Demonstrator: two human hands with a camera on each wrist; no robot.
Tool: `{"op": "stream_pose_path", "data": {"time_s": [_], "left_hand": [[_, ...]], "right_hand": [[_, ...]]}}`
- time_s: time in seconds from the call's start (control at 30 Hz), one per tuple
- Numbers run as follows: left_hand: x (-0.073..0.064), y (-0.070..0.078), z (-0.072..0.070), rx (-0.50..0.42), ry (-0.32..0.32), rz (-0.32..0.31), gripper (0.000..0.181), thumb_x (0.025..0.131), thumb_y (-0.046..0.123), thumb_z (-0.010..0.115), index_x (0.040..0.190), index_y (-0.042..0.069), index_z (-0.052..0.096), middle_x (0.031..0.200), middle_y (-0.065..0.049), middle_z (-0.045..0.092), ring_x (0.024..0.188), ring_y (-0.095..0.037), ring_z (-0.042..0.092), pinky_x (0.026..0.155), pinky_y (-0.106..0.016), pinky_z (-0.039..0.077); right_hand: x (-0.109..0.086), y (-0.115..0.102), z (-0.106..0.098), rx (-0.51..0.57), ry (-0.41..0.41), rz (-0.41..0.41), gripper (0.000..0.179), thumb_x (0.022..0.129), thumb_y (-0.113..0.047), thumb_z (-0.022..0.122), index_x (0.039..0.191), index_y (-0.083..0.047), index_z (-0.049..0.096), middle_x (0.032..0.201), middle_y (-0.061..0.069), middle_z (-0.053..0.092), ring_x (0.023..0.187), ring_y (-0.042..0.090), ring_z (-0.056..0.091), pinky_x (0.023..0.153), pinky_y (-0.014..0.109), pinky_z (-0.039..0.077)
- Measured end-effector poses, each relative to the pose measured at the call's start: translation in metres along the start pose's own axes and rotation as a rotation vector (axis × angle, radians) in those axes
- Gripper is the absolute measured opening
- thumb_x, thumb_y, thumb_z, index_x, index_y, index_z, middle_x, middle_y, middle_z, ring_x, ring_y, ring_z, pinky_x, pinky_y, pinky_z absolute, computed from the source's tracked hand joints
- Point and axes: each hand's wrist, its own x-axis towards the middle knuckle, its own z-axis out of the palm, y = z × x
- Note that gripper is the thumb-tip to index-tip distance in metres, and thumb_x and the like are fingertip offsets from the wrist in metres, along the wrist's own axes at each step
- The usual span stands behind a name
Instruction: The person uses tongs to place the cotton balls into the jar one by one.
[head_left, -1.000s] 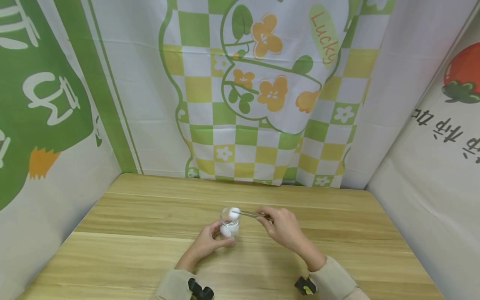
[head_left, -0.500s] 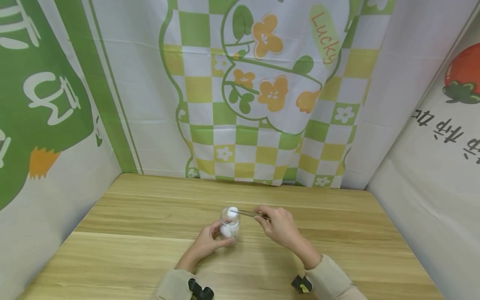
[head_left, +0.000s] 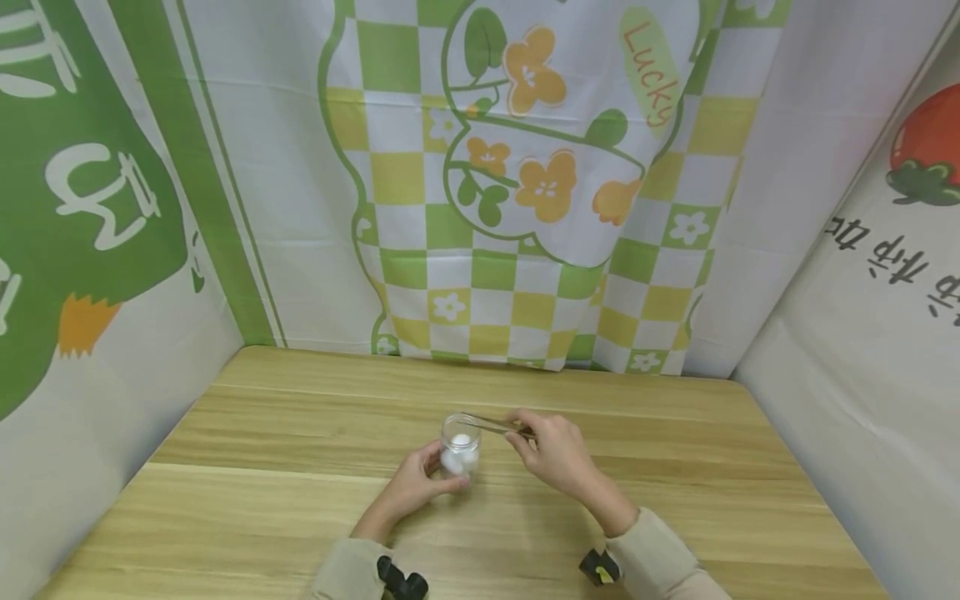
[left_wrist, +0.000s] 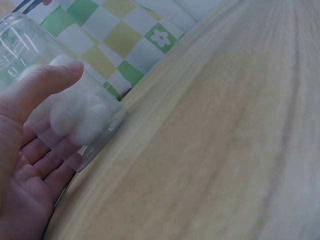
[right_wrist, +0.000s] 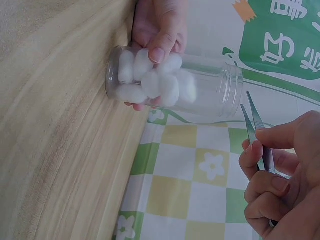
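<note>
A clear jar (head_left: 448, 433) stands on the wooden table, its mouth uncovered. Inside lie several white cotton balls (right_wrist: 170, 90), piled in the lower part, as the right wrist view shows. My left hand (head_left: 412, 483) grips the jar around its lower half, thumb in front and fingers behind. My right hand (head_left: 558, 454) pinches a pair of metal tweezers (head_left: 491, 424) between thumb and fingers. The tweezers' tips are parted, with nothing between them, right at the jar's mouth. In the left wrist view, the thumb hides part of the jar (left_wrist: 107, 117).
The wooden table (head_left: 300, 417) stretches out around both hands. Behind it hangs a green, yellow and white checked cloth (head_left: 450, 275). Printed fabric walls border the left and right sides. Black devices (head_left: 402, 581) sit at both wrists.
A cotton ball held in the tweezers at the jar's mouth has been let go and now lies on the pile inside. The tweezers have opened. My left hand has stayed in place.
</note>
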Motion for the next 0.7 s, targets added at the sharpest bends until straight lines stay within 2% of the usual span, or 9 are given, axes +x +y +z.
{"op": "stream_pose_path", "data": {"time_s": [0.2,0.47,0.7], "left_hand": [[0.0,0.0006,-0.0002,0.006,0.002,-0.012,0.074,0.082,0.023,0.076,0.142,-0.003,0.04,0.144,-0.025,0.048,0.136,-0.045,0.043,0.117,-0.056,0.034],[0.0004,0.0019,0.0004,0.01,0.001,-0.011,0.074,0.082,0.023,0.076,0.142,-0.003,0.041,0.144,-0.025,0.048,0.136,-0.045,0.043,0.117,-0.056,0.033],[-0.0004,0.0016,-0.0002,0.014,0.006,-0.01,0.075,0.082,0.022,0.076,0.141,-0.007,0.039,0.143,-0.027,0.048,0.135,-0.045,0.045,0.116,-0.053,0.035]], "right_hand": [[0.0002,0.0017,0.0007,0.018,0.0,0.008,0.014,0.087,-0.015,0.069,0.1,-0.011,0.069,0.082,0.006,0.077,0.071,0.018,0.072,0.058,0.023,0.056],[-0.0008,0.0025,-0.0005,0.025,-0.002,0.013,0.015,0.088,-0.016,0.069,0.101,-0.01,0.069,0.082,0.007,0.077,0.071,0.018,0.072,0.057,0.022,0.055],[-0.0038,0.004,-0.0017,0.044,0.013,0.036,0.015,0.087,-0.014,0.069,0.102,-0.009,0.069,0.083,0.008,0.077,0.072,0.02,0.073,0.06,0.026,0.059]]}}
